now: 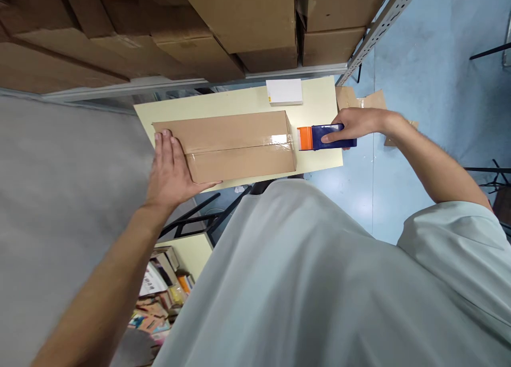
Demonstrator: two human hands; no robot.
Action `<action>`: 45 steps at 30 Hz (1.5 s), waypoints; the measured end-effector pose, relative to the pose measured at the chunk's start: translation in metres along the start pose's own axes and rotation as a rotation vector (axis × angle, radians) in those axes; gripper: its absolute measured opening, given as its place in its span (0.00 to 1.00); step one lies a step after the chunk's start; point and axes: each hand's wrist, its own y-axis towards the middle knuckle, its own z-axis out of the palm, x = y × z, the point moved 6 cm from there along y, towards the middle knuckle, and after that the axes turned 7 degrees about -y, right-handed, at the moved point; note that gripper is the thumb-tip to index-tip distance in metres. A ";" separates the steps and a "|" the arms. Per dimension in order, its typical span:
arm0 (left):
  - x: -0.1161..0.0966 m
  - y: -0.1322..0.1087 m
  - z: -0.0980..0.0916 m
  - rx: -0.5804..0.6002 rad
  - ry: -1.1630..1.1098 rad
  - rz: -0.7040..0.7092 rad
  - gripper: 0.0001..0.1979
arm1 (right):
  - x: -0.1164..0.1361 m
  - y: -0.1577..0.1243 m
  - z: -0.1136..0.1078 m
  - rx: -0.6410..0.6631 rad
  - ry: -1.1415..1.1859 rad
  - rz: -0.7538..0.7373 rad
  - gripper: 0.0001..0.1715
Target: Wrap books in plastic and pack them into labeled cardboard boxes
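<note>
Head view: we are resting our open left hand [170, 170] on a long brown cardboard box [239, 143] lying across a pale yellow rectangular table [319, 100]. Our right hand [353, 123] is gripping a dark blue and orange oblong object [318, 132] just beside the box's right end. Beyond, a small white rectangular box [285, 92] is sitting; farther, brown cardboard cartons [247, 18] are filling a grey metal shelf [171, 83].

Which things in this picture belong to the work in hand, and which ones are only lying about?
Belonging to the work:
long cardboard box, under the left hand
blue-and-orange object, in the right hand
pale tabletop, bearing the box

Apparently only lying about:
small white box, on the tabletop
stacked cartons
mixed pile, lower left
</note>
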 end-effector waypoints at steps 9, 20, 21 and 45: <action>-0.002 0.003 0.002 0.004 -0.017 0.000 0.91 | -0.014 -0.003 0.001 -0.036 -0.035 -0.010 0.45; 0.001 0.006 0.006 0.007 0.001 0.030 0.92 | -0.021 -0.012 0.002 0.025 -0.003 0.030 0.42; 0.000 0.006 0.007 0.010 0.003 0.031 0.92 | -0.021 -0.013 0.002 0.035 0.006 0.034 0.42; 0.008 0.008 0.010 -0.018 -0.036 0.075 0.87 | -0.008 0.028 0.027 -0.149 -0.120 0.124 0.42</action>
